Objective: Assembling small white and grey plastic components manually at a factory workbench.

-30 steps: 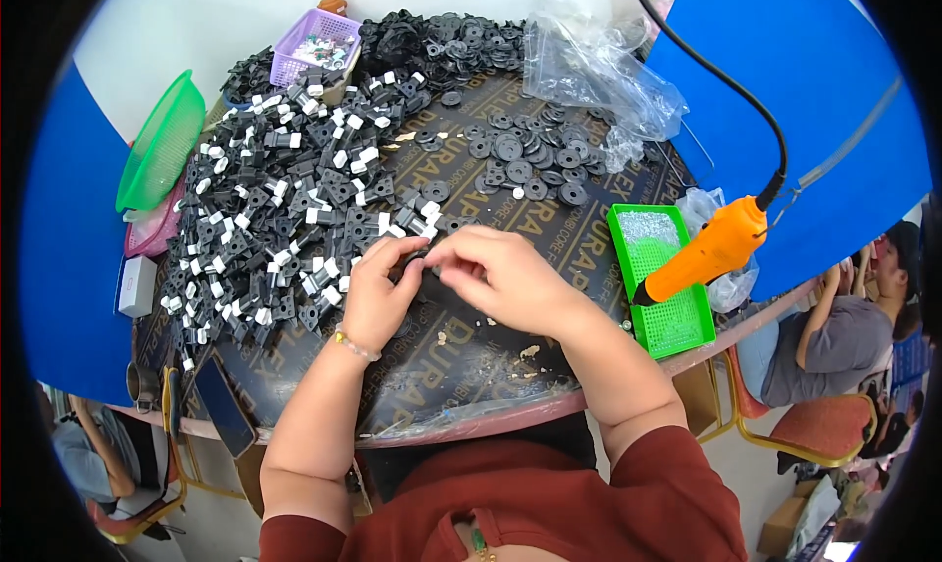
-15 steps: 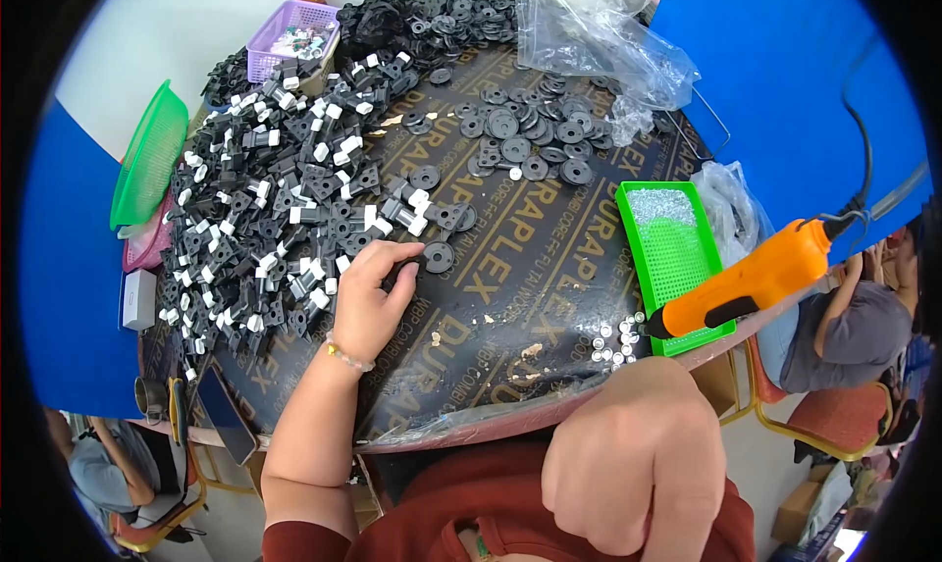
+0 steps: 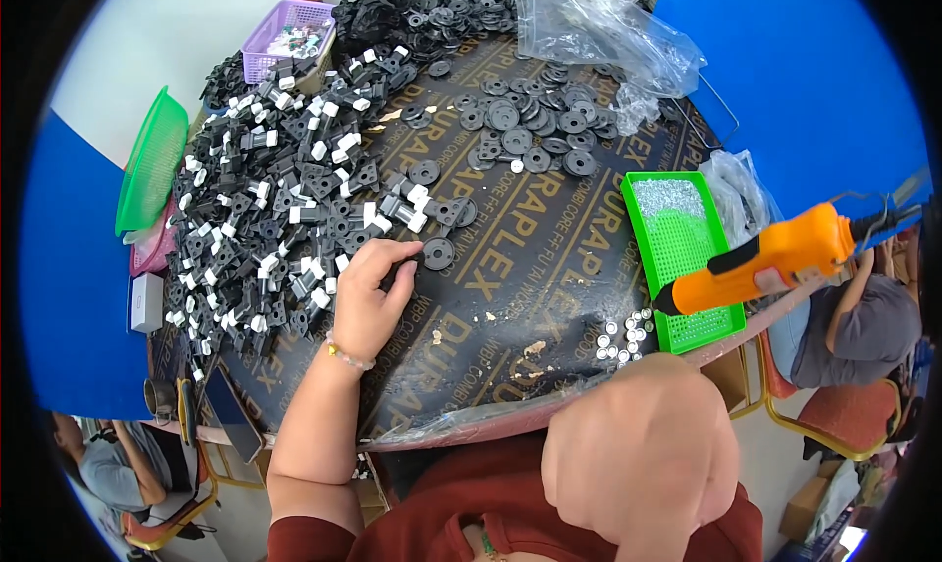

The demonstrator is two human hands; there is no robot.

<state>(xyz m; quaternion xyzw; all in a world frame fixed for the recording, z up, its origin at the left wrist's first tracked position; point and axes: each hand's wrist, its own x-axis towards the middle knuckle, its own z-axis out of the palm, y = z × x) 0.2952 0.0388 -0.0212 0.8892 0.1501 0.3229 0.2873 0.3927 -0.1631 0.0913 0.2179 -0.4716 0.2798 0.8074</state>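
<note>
My left hand (image 3: pixel 376 292) rests on the table beside the pile of black parts. Its thumb and fingers are closed at the edge of a round black disc (image 3: pixel 439 254) with a hole in its middle. Just behind lies a black bracket (image 3: pixel 449 212) over another disc. My right hand (image 3: pixel 643 449) is raised close to the camera at the table's front edge, curled and blurred; anything inside it is hidden. An orange electric screwdriver (image 3: pixel 760 263) hangs over the green tray (image 3: pixel 638 209), its dark tip near several small silver-white caps (image 3: pixel 625 336).
Black brackets with white pieces (image 3: pixel 285 189) cover the left side. Loose black discs (image 3: pixel 530 121) lie at the back under a clear plastic bag (image 3: pixel 608 32). A purple basket (image 3: pixel 257 57), a green basket (image 3: pixel 154 160) and a phone (image 3: pixel 234 415) stand or lie around the edge.
The orange screwdriver has swung to the right and turned more level. My right hand has shifted slightly. My left hand keeps its place at the black disc.
</note>
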